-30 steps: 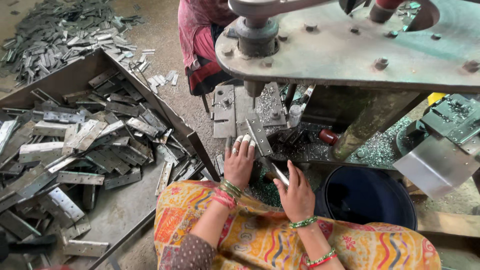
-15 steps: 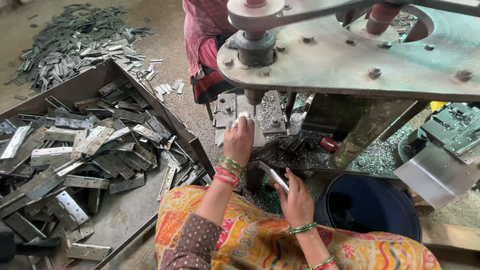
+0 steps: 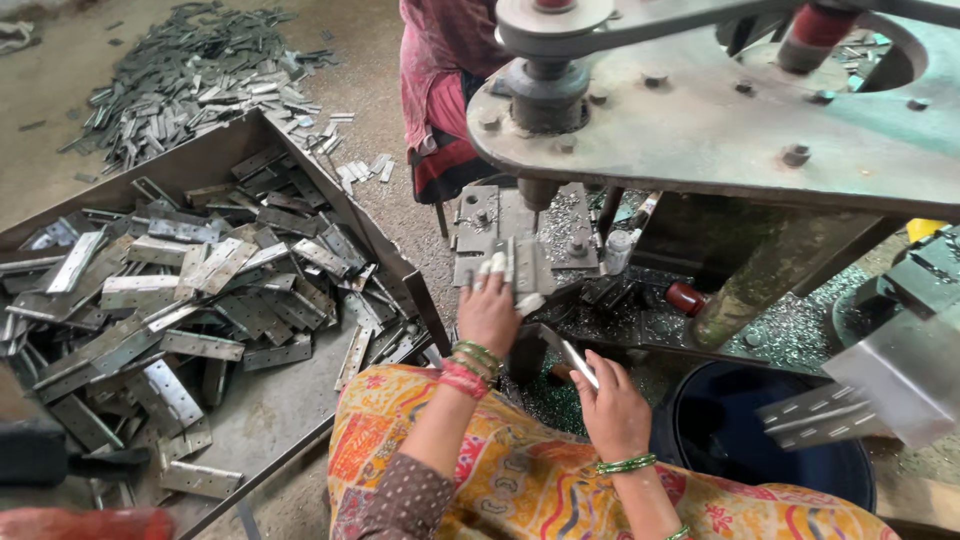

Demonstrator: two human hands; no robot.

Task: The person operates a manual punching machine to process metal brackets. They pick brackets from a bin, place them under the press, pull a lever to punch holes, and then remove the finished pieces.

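L hand (image 3: 490,305) clamped on plate (image 3: 527,268) at press bed, centre; R hand (image 3: 612,405) clamped on next plate (image 3: 578,363); tray (image 3: 300,420), left, mostly unprocessed.

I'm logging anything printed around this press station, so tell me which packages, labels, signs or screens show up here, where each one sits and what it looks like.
No packages, labels, signs or screens show in this view.
What is there is bare metal: the left hand at the press bed, the right hand holding a metal strip, and a tray of hinge plates.
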